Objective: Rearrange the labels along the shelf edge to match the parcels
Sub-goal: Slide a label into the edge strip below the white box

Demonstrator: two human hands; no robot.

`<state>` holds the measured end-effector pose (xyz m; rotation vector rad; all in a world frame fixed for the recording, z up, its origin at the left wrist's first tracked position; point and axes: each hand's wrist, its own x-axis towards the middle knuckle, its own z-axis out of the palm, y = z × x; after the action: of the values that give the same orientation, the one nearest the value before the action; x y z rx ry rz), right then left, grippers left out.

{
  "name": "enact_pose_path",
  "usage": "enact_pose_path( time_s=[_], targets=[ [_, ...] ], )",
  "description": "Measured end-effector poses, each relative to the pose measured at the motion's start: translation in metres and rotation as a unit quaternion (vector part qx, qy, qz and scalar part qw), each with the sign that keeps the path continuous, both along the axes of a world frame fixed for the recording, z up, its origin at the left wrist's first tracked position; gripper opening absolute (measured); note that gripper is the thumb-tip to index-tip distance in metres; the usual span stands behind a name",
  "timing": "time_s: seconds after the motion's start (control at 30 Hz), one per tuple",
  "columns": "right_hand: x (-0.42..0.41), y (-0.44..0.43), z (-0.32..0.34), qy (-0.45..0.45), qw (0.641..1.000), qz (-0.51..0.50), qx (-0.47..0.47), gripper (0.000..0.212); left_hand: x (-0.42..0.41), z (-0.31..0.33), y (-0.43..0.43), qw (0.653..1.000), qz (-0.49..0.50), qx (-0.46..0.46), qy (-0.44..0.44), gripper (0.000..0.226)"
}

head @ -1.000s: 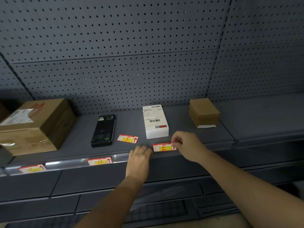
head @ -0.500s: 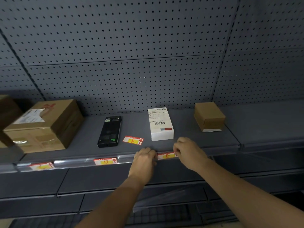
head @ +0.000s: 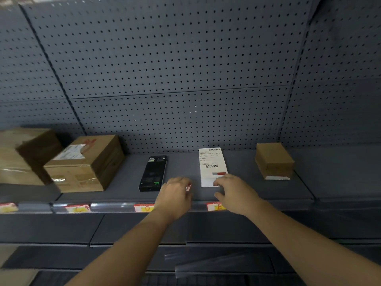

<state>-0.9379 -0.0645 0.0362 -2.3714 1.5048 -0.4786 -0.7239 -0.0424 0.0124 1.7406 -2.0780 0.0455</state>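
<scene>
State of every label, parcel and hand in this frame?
Left hand: covers the loose red-and-white label on the shelf top; grip unclear.
Right hand: open, holding nothing.
Red-and-yellow E label: seated in the shelf-edge strip.
Red-and-yellow D label: seated in the strip.
White labelled box: lying flat, closed.
Black handheld device: lying flat.

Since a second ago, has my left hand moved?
Yes: the left hand moved back from the edge strip onto the shelf, reaching the loose label beside the phone.

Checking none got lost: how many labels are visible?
5. Four in the edge strip: far left, another, D at the left hand, E at the right hand. One loose under the left hand. More may be hidden.
</scene>
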Motion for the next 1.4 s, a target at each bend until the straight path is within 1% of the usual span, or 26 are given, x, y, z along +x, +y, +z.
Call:
enact_pose_path(
  time_s=[0.13, 0.33, 0.47, 0.57, 0.67, 0.73, 0.8, 1.0, 1.17, 1.2, 1.27, 1.4],
  targets=[
    [0.029, -0.002, 0.007, 0.002, 1.0, 0.014, 0.009, 0.035, 0.026, 0.017, 0.0, 0.999, 0.024, 0.028, -0.023, 0.028],
    [0.08, -0.012, 0.005, 0.011, 1.0, 0.027, 0.007, 0.023, 0.061, 0.015, -0.015, 0.995, 0.033, 0.042, -0.081, 0.014],
    [0.11, -0.031, -0.004, 0.047, 0.999, 0.006, 0.018, 0.016, 0.08, 0.012, -0.042, 0.991, 0.003, 0.062, -0.116, 0.011],
    [0.127, -0.047, -0.008, 0.095, 0.994, -0.005, 0.045, 0.018, 0.089, 0.009, -0.067, 0.981, -0.041, 0.087, -0.168, 0.01],
    [0.139, -0.061, -0.011, 0.14, 0.988, -0.019, 0.07, 0.018, 0.095, 0.004, -0.091, 0.965, -0.081, 0.129, -0.212, 0.016],
    [0.144, -0.068, -0.013, 0.169, 0.981, -0.028, 0.087, 0.017, 0.097, 0.0, -0.102, 0.955, -0.093, 0.163, -0.228, 0.02],
    [0.148, -0.073, -0.015, 0.186, 0.977, -0.033, 0.101, 0.017, 0.099, -0.005, -0.11, 0.949, -0.106, 0.176, -0.239, 0.024],
    [0.154, -0.084, -0.019, 0.228, 0.965, -0.04, 0.119, 0.022, 0.102, -0.006, -0.121, 0.943, -0.132, 0.19, -0.238, 0.038],
    [0.157, -0.085, -0.02, 0.226, 0.969, -0.038, 0.094, 0.034, 0.103, -0.004, -0.124, 0.949, -0.126, 0.203, -0.205, 0.043],
    [0.156, -0.084, -0.019, 0.22, 0.971, -0.04, 0.086, 0.034, 0.104, -0.004, -0.124, 0.951, -0.126, 0.201, -0.197, 0.044],
    [0.155, -0.082, -0.018, 0.199, 0.976, -0.046, 0.079, 0.026, 0.107, -0.006, -0.123, 0.957, -0.126, 0.195, -0.176, 0.042],
    [0.154, -0.078, -0.016, 0.148, 0.983, -0.053, 0.095, 0.016, 0.11, -0.008, -0.117, 0.966, -0.128, 0.187, -0.122, 0.037]
  ],
)
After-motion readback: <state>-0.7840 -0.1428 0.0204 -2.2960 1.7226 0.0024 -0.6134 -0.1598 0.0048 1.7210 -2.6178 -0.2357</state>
